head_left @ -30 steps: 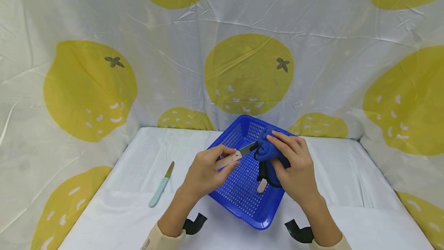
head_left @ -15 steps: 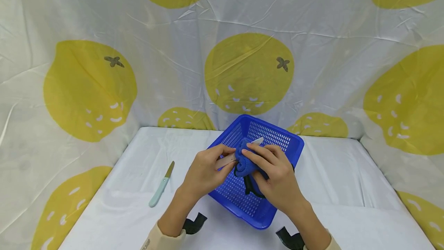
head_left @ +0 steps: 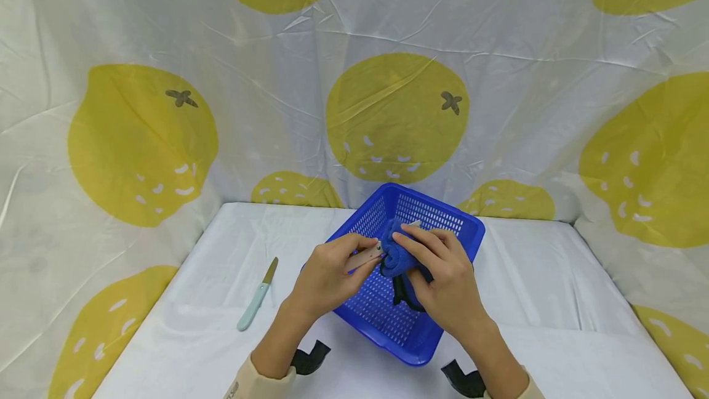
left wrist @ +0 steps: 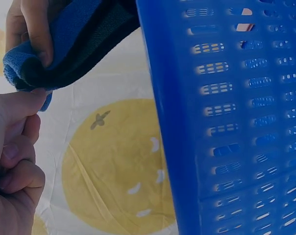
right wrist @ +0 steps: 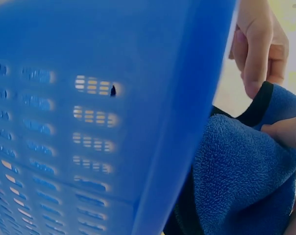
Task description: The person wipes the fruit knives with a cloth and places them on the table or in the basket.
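Over the blue basket (head_left: 475, 233), my left hand (head_left: 327, 273) pinches the pale pink handle of a knife (head_left: 364, 257) between thumb and fingers. My right hand (head_left: 451, 279) grips a folded blue cloth (head_left: 397, 257) with dark edging, wrapped around the blade. Only a bit of the blade's tip (head_left: 415, 225) pokes out beyond the cloth; the rest is hidden. In the left wrist view the cloth (left wrist: 74, 29) hangs down toward the basket wall (left wrist: 172, 122). The right wrist view shows the towelling (right wrist: 241, 166) bunched under the right fingers.
A second knife (head_left: 257, 294), with a light teal handle, lies on the white tabletop (head_left: 194, 300) left of the basket. Through the basket's slots something pinkish (left wrist: 245, 27) shows inside. A lemon-print curtain (head_left: 399, 119) stands behind the table.
My right hand has moved left with the cloth, covering the blade that was bare a second ago, then shifted slightly back right. The left hand has stayed nearly still on the handle.
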{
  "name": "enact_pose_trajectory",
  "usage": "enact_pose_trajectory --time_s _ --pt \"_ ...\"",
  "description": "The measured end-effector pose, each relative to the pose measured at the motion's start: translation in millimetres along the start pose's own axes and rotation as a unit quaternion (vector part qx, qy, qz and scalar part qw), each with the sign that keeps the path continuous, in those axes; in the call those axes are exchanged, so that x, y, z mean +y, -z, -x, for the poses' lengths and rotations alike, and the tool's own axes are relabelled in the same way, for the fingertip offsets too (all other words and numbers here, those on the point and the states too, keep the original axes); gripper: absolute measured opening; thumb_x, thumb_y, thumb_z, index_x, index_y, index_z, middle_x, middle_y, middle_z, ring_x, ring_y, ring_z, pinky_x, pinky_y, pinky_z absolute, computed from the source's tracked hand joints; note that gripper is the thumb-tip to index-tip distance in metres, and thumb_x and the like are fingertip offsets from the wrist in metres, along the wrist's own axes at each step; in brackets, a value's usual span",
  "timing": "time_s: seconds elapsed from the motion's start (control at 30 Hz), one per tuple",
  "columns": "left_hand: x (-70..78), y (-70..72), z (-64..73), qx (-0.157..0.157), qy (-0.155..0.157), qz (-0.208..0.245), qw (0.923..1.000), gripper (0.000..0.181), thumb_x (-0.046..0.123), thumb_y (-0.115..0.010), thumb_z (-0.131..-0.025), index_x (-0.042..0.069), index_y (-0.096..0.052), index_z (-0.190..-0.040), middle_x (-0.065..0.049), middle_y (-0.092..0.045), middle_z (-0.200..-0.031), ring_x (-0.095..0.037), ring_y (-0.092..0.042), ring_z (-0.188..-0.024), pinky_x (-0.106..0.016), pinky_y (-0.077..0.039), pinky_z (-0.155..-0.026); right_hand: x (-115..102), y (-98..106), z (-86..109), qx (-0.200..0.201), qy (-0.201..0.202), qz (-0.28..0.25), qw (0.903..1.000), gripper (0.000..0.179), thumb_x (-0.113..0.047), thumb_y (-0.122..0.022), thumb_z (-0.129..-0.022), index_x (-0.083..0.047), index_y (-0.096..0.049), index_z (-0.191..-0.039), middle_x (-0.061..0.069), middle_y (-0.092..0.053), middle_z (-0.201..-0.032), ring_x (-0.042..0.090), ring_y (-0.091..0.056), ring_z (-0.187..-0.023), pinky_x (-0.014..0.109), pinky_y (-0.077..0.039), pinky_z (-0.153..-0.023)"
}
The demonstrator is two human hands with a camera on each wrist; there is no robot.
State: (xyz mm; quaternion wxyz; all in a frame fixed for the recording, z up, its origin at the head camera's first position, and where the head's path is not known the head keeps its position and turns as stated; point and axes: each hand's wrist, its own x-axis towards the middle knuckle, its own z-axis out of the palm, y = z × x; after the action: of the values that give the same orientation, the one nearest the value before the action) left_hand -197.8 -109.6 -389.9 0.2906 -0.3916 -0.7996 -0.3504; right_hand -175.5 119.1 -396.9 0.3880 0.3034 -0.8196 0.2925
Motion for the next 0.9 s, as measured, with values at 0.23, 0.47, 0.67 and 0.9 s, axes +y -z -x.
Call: enact_pose_trajectory --time_s 0.23,0.47,0.67,0.9 --pt "1.4 0.5 -1.3 0.0 -0.003 -0.008 1.0 0.026 0.009 -0.085 -0.085 0.005 -0.069 -0.105 -0.007 -0.078 -0.103 -0.015 -0.077 -0.086 -0.018 -0.06 -0.073 6.3 4.7 -1.5 0.01 -0.007 0.01 0.9999 0.05 0.001 -0.077 -0.082 -0.018 -0.073 -0.129 0.006 -0.069 -0.135 0.028 -0.058 -0.111 0.042 -0.055 -0.09" --pt "1.6 1.0 -0.3 -0.006 -0.006 -0.013 0.9999 0.029 0.008 -0.085 -0.084 0.003 -0.069 -0.106 -0.008 -0.078 -0.103 -0.016 -0.077 -0.085 -0.017 -0.06 -0.072 16.2 10.0 -1.9 0.009 -0.033 0.028 0.999 0.049 -0.002 -0.077 -0.085 -0.018 -0.073 -0.13 0.005 -0.068 -0.136 0.031 -0.058 -0.116 0.048 -0.055 -0.094" --pt "2.3 0.6 -0.1 -0.013 0.005 0.007 0.9999 0.028 0.008 -0.085 -0.084 0.005 -0.069 -0.107 -0.008 -0.078 -0.105 -0.016 -0.077 -0.087 -0.017 -0.06 -0.074 31.7 17.0 -1.2 0.014 -0.067 0.046 0.9966 0.051 0.001 -0.076 -0.085 -0.018 -0.071 -0.133 0.006 -0.067 -0.138 0.032 -0.057 -0.115 0.049 -0.054 -0.094" --pt "1.0 -1.4 1.0 -0.028 0.031 0.048 0.9979 0.026 0.011 -0.084 -0.087 0.006 -0.069 -0.108 -0.007 -0.078 -0.107 -0.015 -0.076 -0.087 -0.015 -0.059 -0.074 44.5 27.5 -1.4 0.052 -0.09 0.055 0.9931 0.055 0.008 -0.076 -0.082 -0.015 -0.072 -0.131 0.007 -0.069 -0.135 0.032 -0.057 -0.108 0.047 -0.053 -0.088"
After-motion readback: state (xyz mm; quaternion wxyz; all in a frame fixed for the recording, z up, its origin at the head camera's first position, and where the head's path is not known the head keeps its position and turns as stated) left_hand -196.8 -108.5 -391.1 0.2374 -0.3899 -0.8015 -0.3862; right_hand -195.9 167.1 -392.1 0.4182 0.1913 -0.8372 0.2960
